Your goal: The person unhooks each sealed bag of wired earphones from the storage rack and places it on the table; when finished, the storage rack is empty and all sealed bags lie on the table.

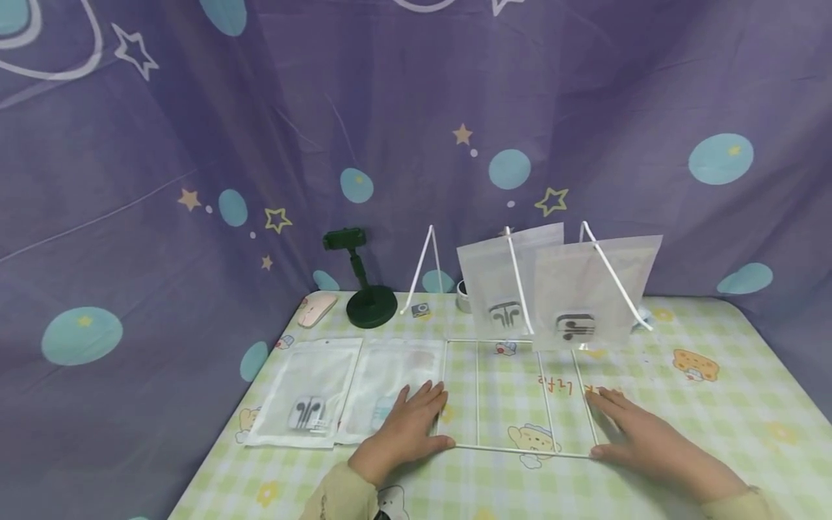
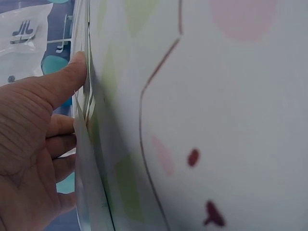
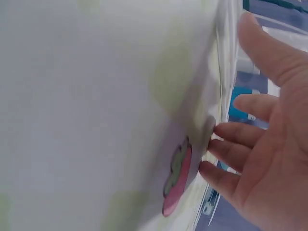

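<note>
A white wire rack with several slanted prongs stands on the checked tablecloth. Two translucent pouches, one on the left and one on the right, hang from it with earphones showing inside. My left hand lies with extended fingers at the rack's left side, thumb at its front left corner, fingers over the edge of a flat pouch containing something pale blue. Beside that lies another flat pouch with earphones. At the rack's front right corner, my right hand touches the wire with loosely extended fingers.
A dark green phone stand and a pale mouse occupy the table's back left. Behind the hanging pouches, a white round object is partly hidden. A purple patterned curtain hangs along the back and sides.
</note>
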`<act>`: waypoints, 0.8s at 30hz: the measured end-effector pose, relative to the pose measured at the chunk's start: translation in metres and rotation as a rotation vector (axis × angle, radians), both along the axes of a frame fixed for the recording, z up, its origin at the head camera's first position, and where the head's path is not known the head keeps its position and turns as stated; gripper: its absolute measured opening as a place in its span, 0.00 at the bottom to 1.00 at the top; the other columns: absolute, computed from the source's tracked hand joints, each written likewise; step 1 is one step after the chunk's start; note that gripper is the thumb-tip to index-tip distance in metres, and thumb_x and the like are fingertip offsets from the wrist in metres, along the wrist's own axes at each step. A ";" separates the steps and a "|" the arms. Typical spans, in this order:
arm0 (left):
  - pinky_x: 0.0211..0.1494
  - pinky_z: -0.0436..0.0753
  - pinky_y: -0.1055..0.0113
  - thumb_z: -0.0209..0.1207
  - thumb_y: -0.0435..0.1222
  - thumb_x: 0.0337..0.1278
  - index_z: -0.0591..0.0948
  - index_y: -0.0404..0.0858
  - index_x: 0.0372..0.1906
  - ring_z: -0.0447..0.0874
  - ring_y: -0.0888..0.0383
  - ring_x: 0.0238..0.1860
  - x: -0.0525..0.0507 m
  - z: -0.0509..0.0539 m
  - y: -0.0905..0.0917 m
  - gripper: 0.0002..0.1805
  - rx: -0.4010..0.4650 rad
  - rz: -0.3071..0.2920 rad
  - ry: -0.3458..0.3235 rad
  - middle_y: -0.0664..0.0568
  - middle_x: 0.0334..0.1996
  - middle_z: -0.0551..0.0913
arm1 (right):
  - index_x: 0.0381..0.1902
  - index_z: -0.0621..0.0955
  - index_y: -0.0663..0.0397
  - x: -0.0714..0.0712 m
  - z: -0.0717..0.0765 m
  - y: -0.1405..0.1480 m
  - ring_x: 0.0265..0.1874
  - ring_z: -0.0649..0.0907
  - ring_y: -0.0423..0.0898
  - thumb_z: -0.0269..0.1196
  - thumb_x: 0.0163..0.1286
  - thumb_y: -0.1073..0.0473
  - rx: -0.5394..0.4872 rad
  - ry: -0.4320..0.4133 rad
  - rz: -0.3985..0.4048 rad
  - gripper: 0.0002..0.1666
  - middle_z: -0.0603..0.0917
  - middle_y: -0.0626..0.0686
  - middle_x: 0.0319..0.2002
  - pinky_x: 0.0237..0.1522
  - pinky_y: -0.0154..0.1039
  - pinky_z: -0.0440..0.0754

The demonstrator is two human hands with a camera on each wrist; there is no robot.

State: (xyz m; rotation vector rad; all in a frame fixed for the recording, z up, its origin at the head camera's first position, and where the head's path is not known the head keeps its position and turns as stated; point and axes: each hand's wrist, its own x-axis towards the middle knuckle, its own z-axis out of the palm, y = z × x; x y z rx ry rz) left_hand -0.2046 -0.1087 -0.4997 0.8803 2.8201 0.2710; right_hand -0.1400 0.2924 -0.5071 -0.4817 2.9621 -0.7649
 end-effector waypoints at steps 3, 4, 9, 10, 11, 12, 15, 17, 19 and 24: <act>0.73 0.51 0.42 0.62 0.61 0.54 0.67 0.38 0.71 0.54 0.49 0.75 0.000 0.000 -0.001 0.46 -0.001 0.005 0.011 0.49 0.73 0.62 | 0.70 0.67 0.60 -0.006 0.007 0.005 0.61 0.71 0.71 0.67 0.59 0.35 -0.059 -0.023 -0.032 0.51 0.70 0.70 0.64 0.56 0.67 0.70; 0.73 0.51 0.42 0.62 0.61 0.54 0.67 0.39 0.71 0.54 0.49 0.75 0.000 -0.001 -0.001 0.46 -0.002 0.006 0.014 0.49 0.73 0.62 | 0.70 0.67 0.61 -0.007 0.010 0.007 0.60 0.72 0.71 0.66 0.61 0.37 -0.078 -0.024 -0.048 0.49 0.71 0.70 0.64 0.54 0.67 0.71; 0.72 0.52 0.42 0.62 0.61 0.53 0.68 0.39 0.71 0.55 0.49 0.74 -0.001 -0.002 -0.002 0.45 0.005 -0.002 0.035 0.49 0.73 0.63 | 0.67 0.70 0.63 -0.016 0.025 0.021 0.51 0.81 0.64 0.62 0.70 0.46 -0.177 0.071 -0.187 0.36 0.80 0.66 0.56 0.47 0.56 0.80; 0.72 0.53 0.42 0.63 0.61 0.53 0.69 0.38 0.70 0.56 0.49 0.74 -0.001 -0.002 -0.002 0.45 0.009 -0.005 0.040 0.48 0.72 0.63 | 0.65 0.72 0.64 -0.017 0.028 0.024 0.48 0.83 0.60 0.61 0.71 0.48 -0.201 0.103 -0.217 0.33 0.81 0.65 0.54 0.45 0.51 0.82; 0.72 0.53 0.42 0.63 0.61 0.52 0.69 0.38 0.70 0.56 0.49 0.74 -0.001 -0.001 -0.002 0.45 0.012 -0.007 0.046 0.48 0.72 0.64 | 0.64 0.73 0.64 -0.019 0.031 0.027 0.45 0.85 0.51 0.61 0.72 0.50 -0.222 0.145 -0.245 0.30 0.83 0.65 0.51 0.42 0.44 0.83; 0.72 0.54 0.42 0.63 0.61 0.52 0.69 0.38 0.70 0.57 0.49 0.73 -0.001 -0.001 -0.002 0.45 0.014 -0.009 0.053 0.48 0.72 0.64 | 0.63 0.74 0.64 -0.021 0.035 0.029 0.42 0.85 0.41 0.60 0.72 0.51 -0.248 0.175 -0.275 0.28 0.83 0.65 0.50 0.40 0.37 0.83; 0.71 0.55 0.42 0.64 0.60 0.51 0.69 0.37 0.70 0.58 0.48 0.73 -0.001 0.000 -0.002 0.45 0.022 -0.013 0.066 0.47 0.71 0.65 | 0.61 0.76 0.64 -0.027 0.042 0.038 0.38 0.77 0.20 0.60 0.73 0.53 -0.353 0.246 -0.352 0.25 0.85 0.48 0.49 0.34 0.21 0.76; 0.71 0.56 0.42 0.65 0.60 0.51 0.69 0.37 0.70 0.59 0.48 0.73 -0.001 0.001 -0.001 0.46 0.023 -0.010 0.065 0.47 0.71 0.65 | 0.63 0.73 0.65 -0.032 0.046 0.042 0.40 0.70 0.13 0.60 0.73 0.53 -0.439 0.260 -0.368 0.28 0.80 0.35 0.50 0.34 0.17 0.73; 0.71 0.56 0.42 0.65 0.60 0.50 0.68 0.37 0.70 0.59 0.48 0.73 0.000 0.002 -0.001 0.47 0.023 -0.008 0.064 0.47 0.71 0.65 | 0.67 0.69 0.65 -0.038 0.049 0.046 0.43 0.70 0.15 0.60 0.72 0.53 -0.516 0.250 -0.375 0.31 0.73 0.27 0.50 0.37 0.16 0.72; 0.71 0.56 0.42 0.66 0.60 0.49 0.68 0.36 0.71 0.59 0.49 0.73 0.000 0.001 0.000 0.48 0.015 0.002 0.061 0.47 0.71 0.65 | 0.75 0.56 0.60 -0.053 0.058 0.050 0.49 0.68 0.22 0.58 0.74 0.53 -0.594 0.173 -0.330 0.40 0.70 0.55 0.65 0.41 0.17 0.71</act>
